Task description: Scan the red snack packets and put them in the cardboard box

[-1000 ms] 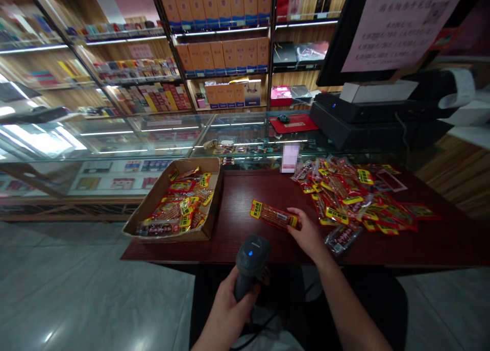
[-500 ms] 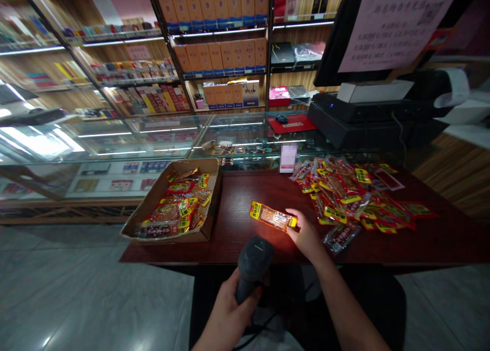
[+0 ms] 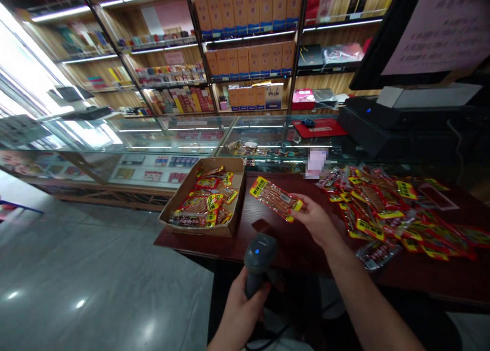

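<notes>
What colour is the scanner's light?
Blue: the light on the scanner, seen in the head view.

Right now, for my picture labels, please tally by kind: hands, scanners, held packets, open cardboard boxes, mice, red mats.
Left hand and right hand: 2
Scanner: 1
Held packet: 1
Open cardboard box: 1
Mouse: 1
Red mat: 1
Total: 7
</notes>
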Demonstrator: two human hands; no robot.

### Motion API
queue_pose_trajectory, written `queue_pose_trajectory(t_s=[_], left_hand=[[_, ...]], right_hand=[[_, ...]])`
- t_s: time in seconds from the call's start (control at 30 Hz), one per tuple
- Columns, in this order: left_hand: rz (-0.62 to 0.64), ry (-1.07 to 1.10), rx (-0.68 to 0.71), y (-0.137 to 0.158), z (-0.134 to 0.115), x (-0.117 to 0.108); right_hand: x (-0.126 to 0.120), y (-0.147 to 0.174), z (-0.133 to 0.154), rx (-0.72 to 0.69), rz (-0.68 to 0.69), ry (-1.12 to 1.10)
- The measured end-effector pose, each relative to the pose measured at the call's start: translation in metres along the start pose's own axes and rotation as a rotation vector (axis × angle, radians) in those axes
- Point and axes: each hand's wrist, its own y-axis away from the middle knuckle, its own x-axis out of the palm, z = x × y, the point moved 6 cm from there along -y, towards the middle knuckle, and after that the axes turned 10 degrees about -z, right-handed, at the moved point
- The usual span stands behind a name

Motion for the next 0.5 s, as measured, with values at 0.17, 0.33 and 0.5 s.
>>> queue_pose_trajectory(t_s=[0.17,0.33,0.5], left_hand=[[-0.141,0.017,-0.003,0.002,0.008,-0.027],[-0.189,-0.003,0.031,0.007,0.013,-0.039],[-0.192,-0.045,0.047,0.005,0.016,-0.039]], right_hand=[[0.141,-0.036,0.046,-0.054,0.259,0.093],[0.236,-0.026,0.052,-0.089,0.360,0.267],[0.150,-0.010,0.051,-0.417,0.186,0.458]])
